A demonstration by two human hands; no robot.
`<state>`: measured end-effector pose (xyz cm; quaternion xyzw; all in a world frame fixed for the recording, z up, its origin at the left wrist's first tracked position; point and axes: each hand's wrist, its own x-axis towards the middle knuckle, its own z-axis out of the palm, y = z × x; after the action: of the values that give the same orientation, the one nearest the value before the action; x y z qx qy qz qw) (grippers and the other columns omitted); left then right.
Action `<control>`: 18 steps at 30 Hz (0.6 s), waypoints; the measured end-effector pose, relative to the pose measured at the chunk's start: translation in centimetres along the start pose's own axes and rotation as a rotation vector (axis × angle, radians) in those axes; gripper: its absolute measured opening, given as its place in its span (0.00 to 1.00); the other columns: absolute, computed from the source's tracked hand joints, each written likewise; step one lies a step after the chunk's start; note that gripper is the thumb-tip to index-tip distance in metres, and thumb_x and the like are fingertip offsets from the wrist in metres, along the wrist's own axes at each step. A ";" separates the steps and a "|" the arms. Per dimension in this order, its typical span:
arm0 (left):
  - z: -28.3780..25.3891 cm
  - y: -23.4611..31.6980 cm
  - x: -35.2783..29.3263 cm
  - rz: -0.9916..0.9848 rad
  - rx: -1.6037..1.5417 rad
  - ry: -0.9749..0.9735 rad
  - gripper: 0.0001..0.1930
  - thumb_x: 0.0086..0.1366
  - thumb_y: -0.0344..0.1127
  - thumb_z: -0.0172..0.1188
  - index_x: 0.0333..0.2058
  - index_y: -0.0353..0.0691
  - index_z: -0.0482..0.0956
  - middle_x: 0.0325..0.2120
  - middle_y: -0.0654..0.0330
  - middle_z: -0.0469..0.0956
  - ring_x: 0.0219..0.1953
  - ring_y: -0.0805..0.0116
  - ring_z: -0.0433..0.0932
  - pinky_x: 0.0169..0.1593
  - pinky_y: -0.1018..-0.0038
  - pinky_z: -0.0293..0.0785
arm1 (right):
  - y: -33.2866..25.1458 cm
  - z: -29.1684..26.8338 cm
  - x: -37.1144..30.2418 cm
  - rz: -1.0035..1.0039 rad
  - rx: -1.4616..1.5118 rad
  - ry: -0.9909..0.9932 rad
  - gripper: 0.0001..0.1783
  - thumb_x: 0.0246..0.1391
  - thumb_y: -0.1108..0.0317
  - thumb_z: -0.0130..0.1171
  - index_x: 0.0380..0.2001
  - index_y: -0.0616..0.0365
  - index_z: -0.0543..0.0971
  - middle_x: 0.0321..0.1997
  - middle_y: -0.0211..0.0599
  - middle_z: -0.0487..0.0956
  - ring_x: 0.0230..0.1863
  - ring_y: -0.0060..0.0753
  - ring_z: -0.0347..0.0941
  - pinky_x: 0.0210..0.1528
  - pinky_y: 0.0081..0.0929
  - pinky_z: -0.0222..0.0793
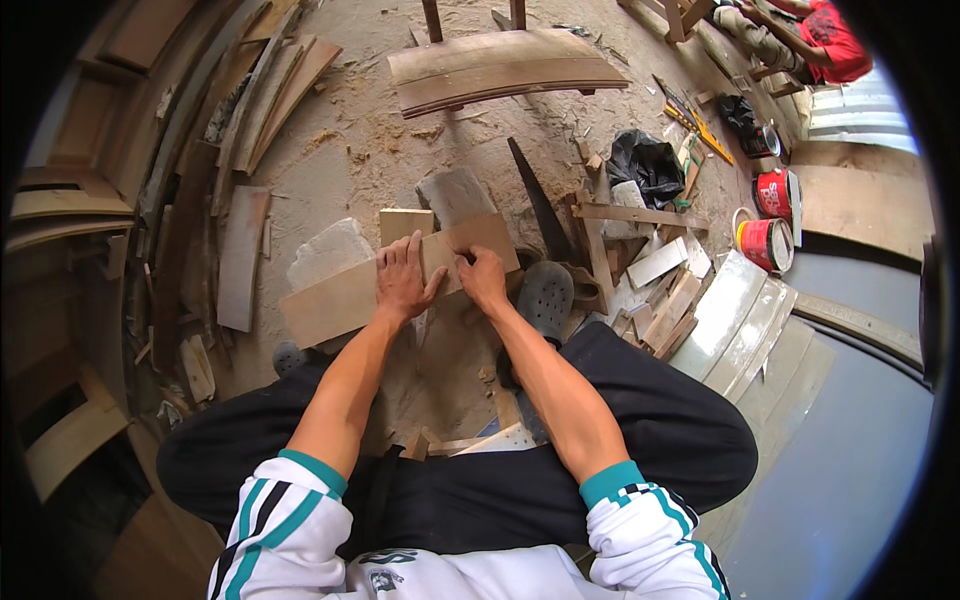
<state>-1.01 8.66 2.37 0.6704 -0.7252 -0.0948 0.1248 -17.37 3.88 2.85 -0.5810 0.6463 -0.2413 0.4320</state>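
Observation:
A flat light-brown wooden board (325, 300) lies slantwise in front of me, its right end higher in the picture. My left hand (400, 278) rests on the middle of it, open, fingers stretched toward the far edge. A little to the right, my right hand (484, 278) is closed with its fingertips bent down at the board; whatever they may hold is hidden. Just beyond my left fingers sits a small pale wood block (404, 224). Grey concrete blocks (455, 194) lie under and behind the board, with another pale slab (330, 250) at the left.
A handsaw (538, 195) leans right of the board, beside my grey clog (546, 298). Wood scraps (672, 305), a black plastic bag (645, 168) and red cans (766, 244) stand farther right. Planks (243, 258) line the left. A wooden bench (505, 68) stands ahead; a person in red (835, 45) sits far right.

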 end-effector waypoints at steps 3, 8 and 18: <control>0.2 -0.3 0.5 0.007 -0.021 0.033 0.38 0.62 0.55 0.56 0.62 0.33 0.60 0.53 0.50 0.65 0.57 0.53 0.61 0.62 0.58 0.51 | -1.1 0.7 0.7 0.046 -0.005 -0.002 0.13 0.52 0.66 0.58 0.36 0.63 0.83 0.36 0.53 0.82 0.39 0.51 0.80 0.44 0.37 0.73; 0.2 -0.3 0.5 0.009 -0.067 0.068 0.36 0.59 0.51 0.60 0.61 0.35 0.63 0.51 0.51 0.67 0.55 0.55 0.63 0.61 0.58 0.54 | -1.6 2.0 0.9 0.029 -0.043 0.044 0.15 0.53 0.62 0.56 0.36 0.62 0.82 0.34 0.53 0.82 0.38 0.55 0.79 0.43 0.41 0.72; -0.1 -0.5 0.6 0.001 -0.127 0.079 0.40 0.54 0.51 0.63 0.61 0.35 0.62 0.51 0.52 0.66 0.56 0.57 0.64 0.61 0.58 0.54 | -1.5 2.8 0.7 0.001 -0.035 0.065 0.13 0.54 0.63 0.55 0.37 0.60 0.81 0.32 0.53 0.81 0.35 0.55 0.79 0.39 0.42 0.73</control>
<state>-0.56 8.07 2.30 0.6642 -0.7125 -0.1142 0.1956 -14.20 3.40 2.47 -0.5799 0.6646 -0.2485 0.4004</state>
